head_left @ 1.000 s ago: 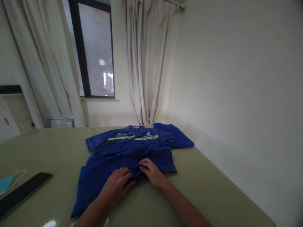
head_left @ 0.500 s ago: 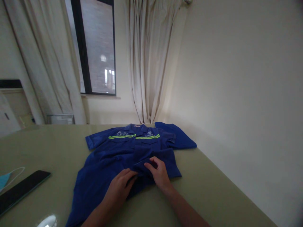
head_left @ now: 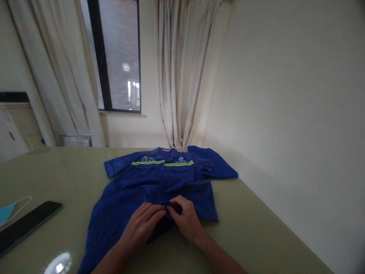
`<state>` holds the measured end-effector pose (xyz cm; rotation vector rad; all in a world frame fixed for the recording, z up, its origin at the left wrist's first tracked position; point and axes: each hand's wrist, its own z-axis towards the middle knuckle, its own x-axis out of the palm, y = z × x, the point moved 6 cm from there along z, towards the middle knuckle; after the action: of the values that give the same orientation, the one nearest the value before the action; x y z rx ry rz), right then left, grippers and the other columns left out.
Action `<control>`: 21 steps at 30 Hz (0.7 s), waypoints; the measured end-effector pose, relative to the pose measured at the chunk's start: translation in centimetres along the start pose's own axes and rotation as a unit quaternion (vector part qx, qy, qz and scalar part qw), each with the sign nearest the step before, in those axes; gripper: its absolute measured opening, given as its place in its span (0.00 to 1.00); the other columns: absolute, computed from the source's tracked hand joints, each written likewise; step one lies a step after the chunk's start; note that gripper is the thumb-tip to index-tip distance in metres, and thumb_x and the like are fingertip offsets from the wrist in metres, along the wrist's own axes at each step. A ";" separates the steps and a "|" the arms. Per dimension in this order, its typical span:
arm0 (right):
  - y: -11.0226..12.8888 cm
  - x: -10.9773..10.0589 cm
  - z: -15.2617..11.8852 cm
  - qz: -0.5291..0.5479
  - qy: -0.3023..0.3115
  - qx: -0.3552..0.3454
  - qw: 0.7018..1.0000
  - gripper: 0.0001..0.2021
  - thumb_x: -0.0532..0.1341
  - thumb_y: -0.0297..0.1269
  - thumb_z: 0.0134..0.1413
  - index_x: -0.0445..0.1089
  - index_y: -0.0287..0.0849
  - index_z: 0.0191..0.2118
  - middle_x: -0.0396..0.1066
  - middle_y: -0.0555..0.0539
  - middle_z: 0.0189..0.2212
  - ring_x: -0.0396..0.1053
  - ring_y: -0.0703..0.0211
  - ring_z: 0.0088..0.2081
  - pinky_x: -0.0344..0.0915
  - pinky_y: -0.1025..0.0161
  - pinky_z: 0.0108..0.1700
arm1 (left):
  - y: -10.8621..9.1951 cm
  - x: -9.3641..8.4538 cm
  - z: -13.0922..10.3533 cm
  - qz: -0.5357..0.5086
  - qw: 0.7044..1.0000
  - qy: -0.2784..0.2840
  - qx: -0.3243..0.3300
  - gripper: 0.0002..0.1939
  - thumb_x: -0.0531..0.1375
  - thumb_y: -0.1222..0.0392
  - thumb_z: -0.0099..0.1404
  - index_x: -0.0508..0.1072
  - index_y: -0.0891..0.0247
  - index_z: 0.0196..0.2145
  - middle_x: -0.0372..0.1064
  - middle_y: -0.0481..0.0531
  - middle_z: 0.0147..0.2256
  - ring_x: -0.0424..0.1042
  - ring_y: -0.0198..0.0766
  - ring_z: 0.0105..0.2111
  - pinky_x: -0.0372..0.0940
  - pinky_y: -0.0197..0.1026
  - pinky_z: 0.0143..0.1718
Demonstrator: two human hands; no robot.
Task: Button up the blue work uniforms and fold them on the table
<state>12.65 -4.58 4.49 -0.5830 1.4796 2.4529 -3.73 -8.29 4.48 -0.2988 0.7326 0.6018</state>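
A blue short-sleeved work shirt lies front up on the table, its collar at the far end. Yellow-green stripes and white print cross its chest. Near the lower middle of the front, my left hand pinches the shirt's edge between thumb and fingers. My right hand grips the cloth just beside it, so the fingertips of both hands nearly meet. Whatever small part of the shirt sits between the fingertips is hidden.
Another folded blue cloth lies behind the right sleeve, by the wall. To the left are a black phone and a light-blue face mask on the green table. Beige curtains hang beyond.
My right hand has moved left and slightly down, bringing the shirt's front edge to my left hand. The raised flap of cloth now lies lower, and both hands' fingertips are together.
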 end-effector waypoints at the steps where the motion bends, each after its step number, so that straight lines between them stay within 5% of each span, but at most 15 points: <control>1: -0.4 0.2 0.0 0.016 0.010 0.019 1.000 0.03 0.64 0.34 0.56 0.77 0.42 0.35 0.73 0.50 0.29 0.68 0.60 0.31 0.61 0.65 0.35 | 0.0 -0.1 0.0 0.007 1.000 0.004 0.009 0.16 0.51 0.63 0.76 0.72 0.57 0.55 0.77 0.54 0.48 0.75 0.40 0.43 0.69 0.43 0.47; 10: -3.0 1.5 0.1 0.209 0.063 0.154 0.964 0.16 0.70 0.51 0.49 0.77 0.41 0.32 0.71 0.51 0.27 0.66 0.58 0.33 0.63 0.63 0.37 | -0.4 0.6 0.3 0.083 0.995 0.050 0.021 0.17 0.49 0.68 0.73 0.74 0.55 0.50 0.73 0.54 0.43 0.74 0.41 0.40 0.71 0.44 0.45; 21: -2.2 1.0 0.5 0.278 0.073 0.146 0.947 0.16 0.72 0.49 0.47 0.75 0.40 0.30 0.69 0.53 0.25 0.62 0.64 0.28 0.59 0.65 0.35 | -0.4 0.0 0.6 -0.052 0.998 -0.008 -0.035 0.13 0.55 0.60 0.75 0.74 0.57 0.53 0.75 0.53 0.44 0.77 0.36 0.42 0.73 0.37 0.47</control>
<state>12.46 -3.10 2.53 -0.3211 2.2784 2.5238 -3.14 -8.38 4.87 -0.3938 0.6768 0.5311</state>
